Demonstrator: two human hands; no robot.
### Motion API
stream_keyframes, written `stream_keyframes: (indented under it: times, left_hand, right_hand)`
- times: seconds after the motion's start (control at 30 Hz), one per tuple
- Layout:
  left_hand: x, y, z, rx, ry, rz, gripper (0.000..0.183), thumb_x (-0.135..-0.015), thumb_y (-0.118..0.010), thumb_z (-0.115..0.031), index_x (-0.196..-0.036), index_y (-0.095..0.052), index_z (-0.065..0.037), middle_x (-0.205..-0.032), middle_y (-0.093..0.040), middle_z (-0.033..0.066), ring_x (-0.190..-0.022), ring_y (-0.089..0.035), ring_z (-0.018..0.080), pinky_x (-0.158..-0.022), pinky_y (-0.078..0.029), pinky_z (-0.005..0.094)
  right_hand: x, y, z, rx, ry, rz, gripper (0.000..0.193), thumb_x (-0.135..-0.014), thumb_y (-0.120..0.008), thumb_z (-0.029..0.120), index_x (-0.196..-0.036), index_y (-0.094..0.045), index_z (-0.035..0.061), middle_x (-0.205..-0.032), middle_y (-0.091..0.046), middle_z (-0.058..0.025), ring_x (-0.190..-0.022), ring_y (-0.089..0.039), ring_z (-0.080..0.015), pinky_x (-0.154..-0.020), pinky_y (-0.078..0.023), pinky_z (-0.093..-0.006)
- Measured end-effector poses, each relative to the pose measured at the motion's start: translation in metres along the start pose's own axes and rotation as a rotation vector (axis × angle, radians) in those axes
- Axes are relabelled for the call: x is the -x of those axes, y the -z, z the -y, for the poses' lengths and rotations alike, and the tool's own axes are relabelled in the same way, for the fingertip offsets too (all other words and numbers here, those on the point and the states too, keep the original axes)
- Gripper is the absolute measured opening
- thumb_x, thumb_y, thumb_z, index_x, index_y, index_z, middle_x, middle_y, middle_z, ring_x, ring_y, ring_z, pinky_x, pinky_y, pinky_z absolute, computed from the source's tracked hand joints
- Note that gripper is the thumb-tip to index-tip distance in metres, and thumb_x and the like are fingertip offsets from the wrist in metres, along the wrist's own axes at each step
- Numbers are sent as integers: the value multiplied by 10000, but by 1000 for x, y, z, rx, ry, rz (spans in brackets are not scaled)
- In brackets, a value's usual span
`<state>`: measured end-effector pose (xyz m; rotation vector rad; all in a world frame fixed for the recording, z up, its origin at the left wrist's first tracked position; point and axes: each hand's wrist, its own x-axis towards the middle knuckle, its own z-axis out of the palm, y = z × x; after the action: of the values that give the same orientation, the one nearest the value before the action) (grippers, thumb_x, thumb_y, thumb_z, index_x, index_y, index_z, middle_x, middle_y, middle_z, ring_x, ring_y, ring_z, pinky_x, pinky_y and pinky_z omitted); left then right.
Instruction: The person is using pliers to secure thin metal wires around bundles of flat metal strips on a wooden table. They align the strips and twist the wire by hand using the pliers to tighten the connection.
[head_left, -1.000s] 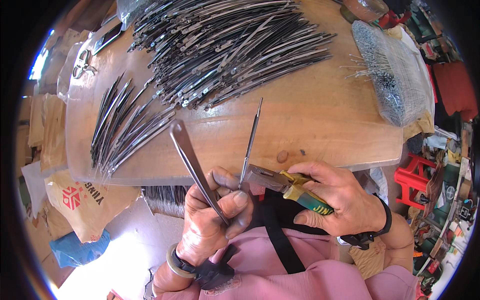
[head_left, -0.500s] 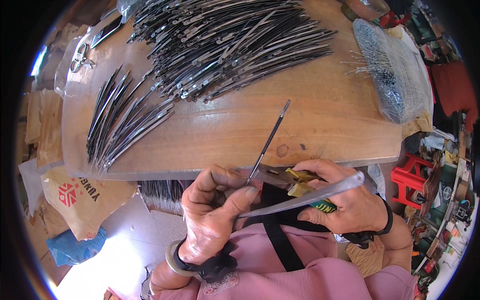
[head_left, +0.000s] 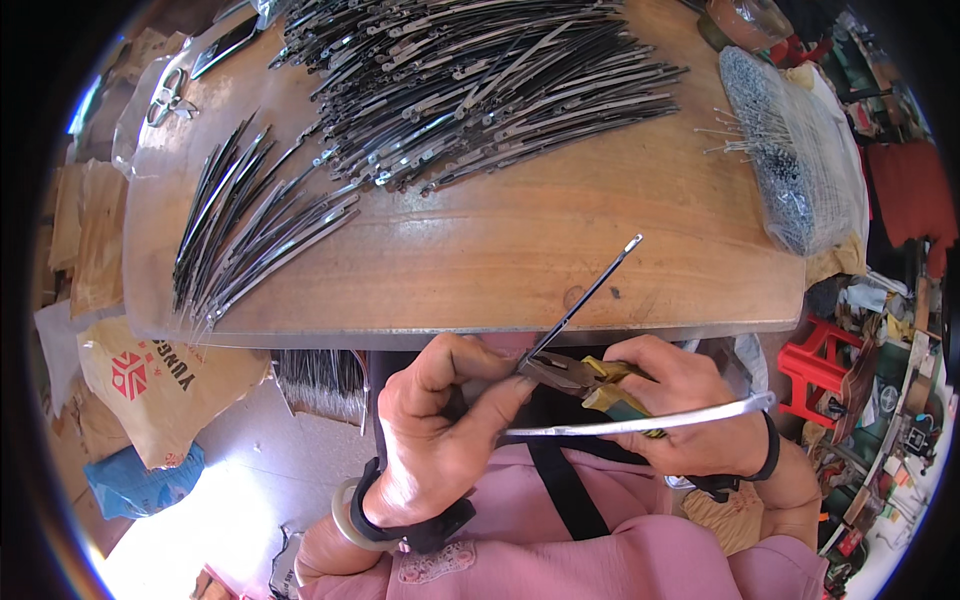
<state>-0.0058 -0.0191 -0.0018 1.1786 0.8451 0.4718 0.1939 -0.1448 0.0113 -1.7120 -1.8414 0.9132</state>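
Near the table's front edge, my left hand (head_left: 432, 425) pinches thin metal strips between thumb and fingers. One dark narrow strip (head_left: 590, 296) points up and to the right over the table, with a small hole near its tip. A silver, slightly curved strip (head_left: 690, 416) runs rightward from the same hand and passes in front of my right hand (head_left: 700, 385). That hand is closed round pliers (head_left: 620, 392) with yellow and green handles. The plier jaws meet the dark strip's lower part beside my left thumb; whether they clamp it is hard to tell.
A large heap of similar strips (head_left: 470, 95) covers the table's far middle, with a smaller bunch (head_left: 240, 230) at left. Scissors (head_left: 168, 98) and a phone (head_left: 226, 46) lie far left. A clear bag of thin wire pins (head_left: 790, 160) sits right. A red stool (head_left: 815, 370) stands beyond.
The dark strip has swung to the right and the silver strip has tipped flatter. The plier jaws have come in against the strip by my left thumb.
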Motion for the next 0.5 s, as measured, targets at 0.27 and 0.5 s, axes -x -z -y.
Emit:
stream_keyframes:
  times: [0.27,0.5]
  left_hand:
    - [-17,3,11,267,245,35,99,-857,-641,67,-841,-564,7,-768,-652,79,-544,-515,49,-440,-365,175]
    - [-20,6,3,631,452,125,105,-843,-646,44,-895,-559,15,-817,-641,154,-462,-451,86,-392,-313,201]
  right_hand:
    - [-8,-7,-8,17,36,19,309,-757,-729,187,-860,-561,-51,-863,-514,-171,-774,-571,-331,-618,-476,-393]
    - [-6,9,-2,-141,-70,71,334,-773,-738,226,-915,-606,-46,-929,-556,-176,-751,-594,-351,-647,-491,-394]
